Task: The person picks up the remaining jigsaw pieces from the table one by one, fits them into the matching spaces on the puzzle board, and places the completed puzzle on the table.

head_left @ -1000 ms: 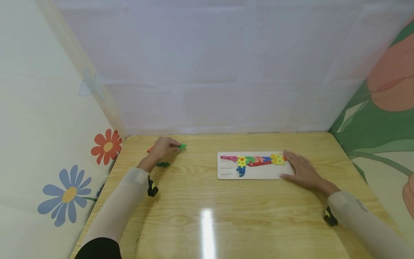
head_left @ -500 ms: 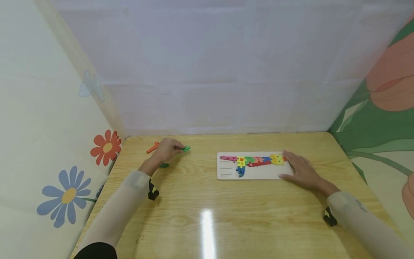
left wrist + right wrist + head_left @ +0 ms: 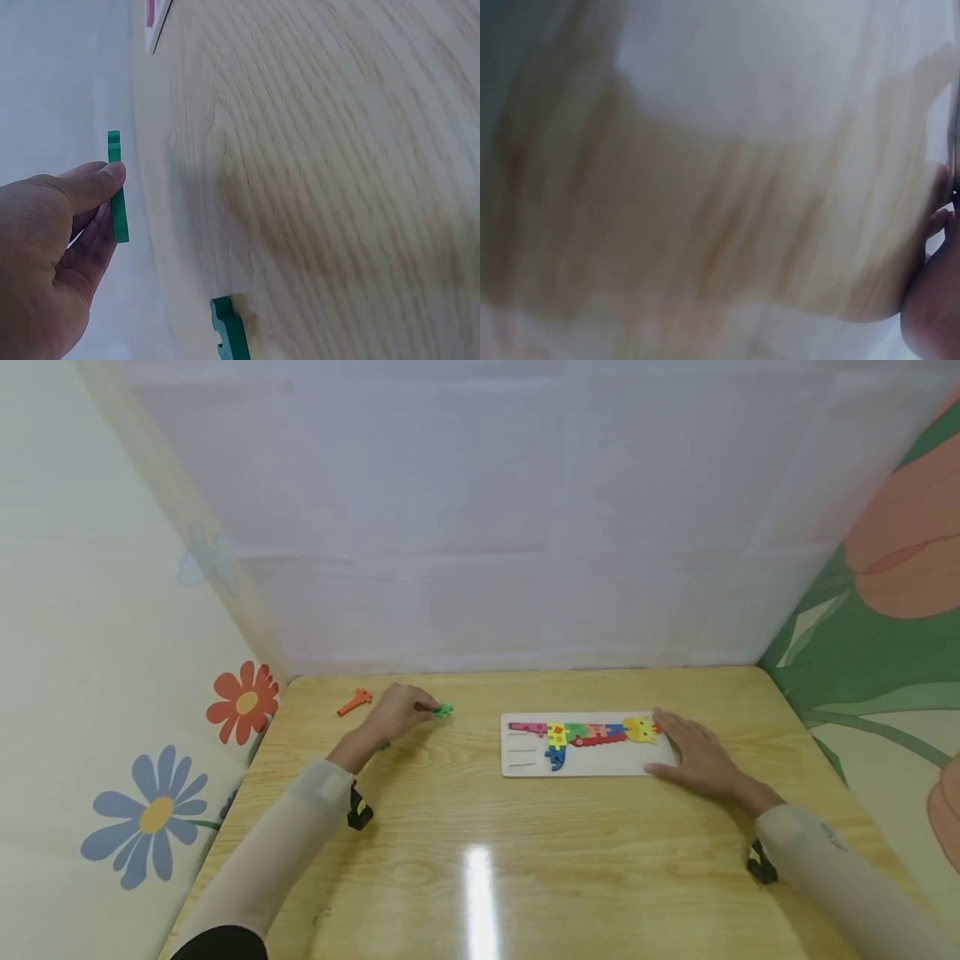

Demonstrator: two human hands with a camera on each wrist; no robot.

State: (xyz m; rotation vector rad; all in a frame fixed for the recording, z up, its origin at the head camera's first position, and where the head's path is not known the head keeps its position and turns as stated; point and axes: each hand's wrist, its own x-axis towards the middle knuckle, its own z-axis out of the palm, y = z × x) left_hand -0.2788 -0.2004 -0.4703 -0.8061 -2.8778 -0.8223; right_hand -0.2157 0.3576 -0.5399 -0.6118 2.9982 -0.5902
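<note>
We've got the left hand pinching a green piece between thumb and fingers, on the side facing the right hand. Hands well apart. Right hand lies on the near end of the board, thumb and fingers spread.

Green piece: thick, flat, smooth sides, knobbed outline; we see it edge-on from the left wrist. Board: pale slab, rounded corners, dark lines at the end toward the left hand. On it we see interlocking colored pieces, with a yellow animal head just beside the right fingers.

Worktop is light, wavy wood grain. A dark green piece lies on it near the left hand, which mostly blocks it from our head view. Orange piece sits outward of the left hand. Right wrist view too blurred for detail. Beyond both hands, a creased whitish backdrop.
</note>
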